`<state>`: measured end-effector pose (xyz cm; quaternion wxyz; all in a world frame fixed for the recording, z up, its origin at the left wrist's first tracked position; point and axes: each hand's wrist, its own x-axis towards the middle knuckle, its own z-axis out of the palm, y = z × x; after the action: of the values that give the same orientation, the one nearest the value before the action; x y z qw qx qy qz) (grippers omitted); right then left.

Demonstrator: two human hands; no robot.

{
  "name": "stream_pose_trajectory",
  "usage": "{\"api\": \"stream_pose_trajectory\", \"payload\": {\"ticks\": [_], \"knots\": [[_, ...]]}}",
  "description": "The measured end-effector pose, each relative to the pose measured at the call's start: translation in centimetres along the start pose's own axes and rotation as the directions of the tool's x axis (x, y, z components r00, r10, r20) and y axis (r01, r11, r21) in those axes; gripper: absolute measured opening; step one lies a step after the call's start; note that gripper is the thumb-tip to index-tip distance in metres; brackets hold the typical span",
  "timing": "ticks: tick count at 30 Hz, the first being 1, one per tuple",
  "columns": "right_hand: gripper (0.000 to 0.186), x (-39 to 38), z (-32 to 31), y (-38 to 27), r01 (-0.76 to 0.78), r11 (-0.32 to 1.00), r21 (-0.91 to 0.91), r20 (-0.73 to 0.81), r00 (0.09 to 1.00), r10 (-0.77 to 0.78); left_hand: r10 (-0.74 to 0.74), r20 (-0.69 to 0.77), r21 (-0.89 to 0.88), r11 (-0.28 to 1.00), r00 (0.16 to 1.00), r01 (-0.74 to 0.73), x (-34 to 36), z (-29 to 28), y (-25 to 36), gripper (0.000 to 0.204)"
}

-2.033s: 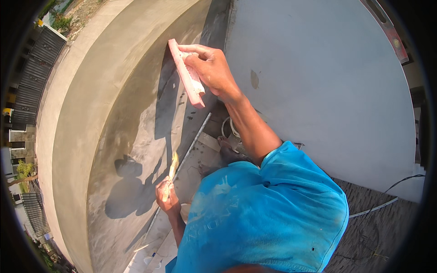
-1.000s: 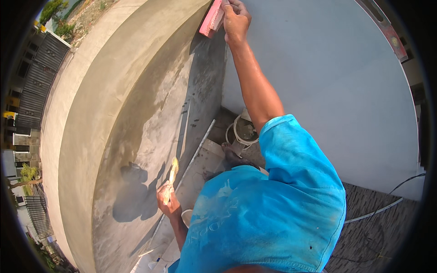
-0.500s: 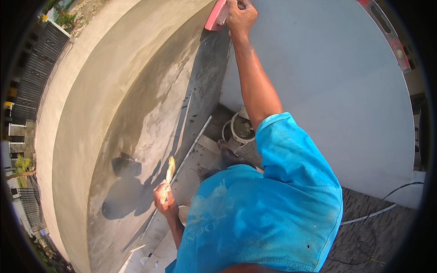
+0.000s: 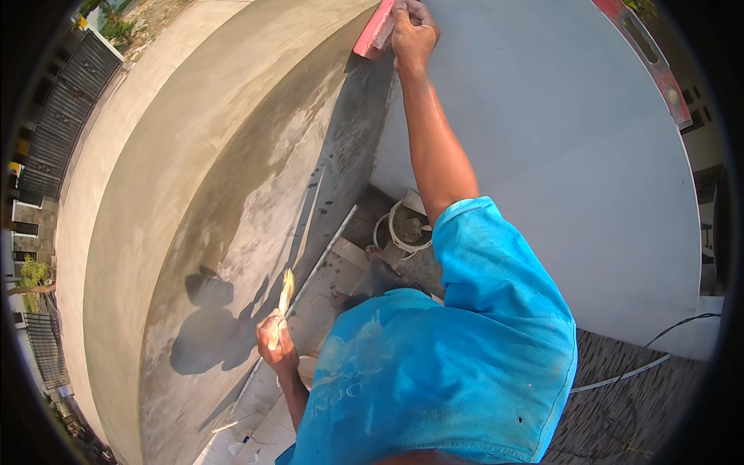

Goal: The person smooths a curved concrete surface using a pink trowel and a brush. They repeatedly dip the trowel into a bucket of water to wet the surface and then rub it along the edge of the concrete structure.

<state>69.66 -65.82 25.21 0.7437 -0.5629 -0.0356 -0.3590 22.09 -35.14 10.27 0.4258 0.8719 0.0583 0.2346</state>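
High up at the wall corner, my right hand [image 4: 415,37] grips a red-pink plastering float [image 4: 375,29]. Its flat face rests against the rendered wall [image 4: 310,101], which is damp and dark in patches. Lower on the left, my left hand [image 4: 277,339] is closed round the handle of a brush [image 4: 286,291] with pale yellow bristles pointing up. The brush is held in front of the wall; whether it touches is hard to tell. My shadow falls across the plaster beside it.
A smooth grey wall [image 4: 558,155] stands on my right, meeting the plastered one at a corner. Below is a bucket [image 4: 411,226] with grey mix inside. Another pale bucket [image 4: 308,370] is partly hidden behind my left arm. A cable [image 4: 678,324] runs low at the right.
The view has shifted slightly. The float and my right hand sit a little lower and further right in the picture; my left hand with the brush has moved slightly left.
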Motion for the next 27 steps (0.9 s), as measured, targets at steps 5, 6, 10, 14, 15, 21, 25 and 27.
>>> {"api": "stream_pose_trajectory", "payload": {"ticks": [5, 6, 10, 14, 15, 21, 25, 27], "knots": [[0.03, -5.8, 1.2, 0.8, 0.07, 0.986, -0.152, -0.045, 0.996, -0.077, 0.025, 0.012, -0.044, 0.999, 1.0, -0.024, 0.5, 0.5, 0.0, 0.013], [0.031, -11.7, 2.6, -0.6, 0.284, 0.92, -0.27, 0.047, 0.958, -0.282, 0.039, 0.003, -0.051, 0.998, 0.999, -0.039, 1.1, 0.9, 0.5, 0.013], [0.039, -28.7, 0.9, -8.3, 0.091, 0.995, 0.042, 0.627, 0.773, -0.097, 0.118, 0.019, -0.072, 0.991, 0.993, -0.116, 3.2, 1.4, 2.7, 0.014], [0.034, -23.7, -6.3, -7.1, -0.094, 0.937, -0.336, 0.592, 0.753, 0.288, 0.281, -0.078, -0.125, 0.949, 0.957, -0.289, 4.6, 2.3, 4.2, 0.016], [0.033, -23.7, -7.2, -6.3, -0.199, 0.915, -0.35, 0.612, 0.691, 0.384, 0.324, -0.121, -0.153, 0.928, 0.938, -0.34, 5.0, 2.8, 4.8, 0.016], [0.04, -25.2, -10.1, -3.4, -0.983, 0.129, 0.133, 0.763, 0.184, 0.62, 0.536, -0.145, -0.305, 0.776, 0.832, -0.552, 6.6, 5.7, 8.9, 0.021], [0.033, -14.7, -8.6, -8.7, -0.776, 0.605, 0.18, 0.613, 0.569, 0.548, 0.515, -0.046, -0.345, 0.796, 0.856, -0.497, 6.0, 5.4, 8.1, 0.025], [0.036, -6.5, -7.3, -11.3, -0.508, 0.842, 0.181, 0.592, 0.74, 0.319, 0.463, 0.003, -0.332, 0.837, 0.886, -0.436, 5.3, 5.2, 7.0, 0.025]]}}
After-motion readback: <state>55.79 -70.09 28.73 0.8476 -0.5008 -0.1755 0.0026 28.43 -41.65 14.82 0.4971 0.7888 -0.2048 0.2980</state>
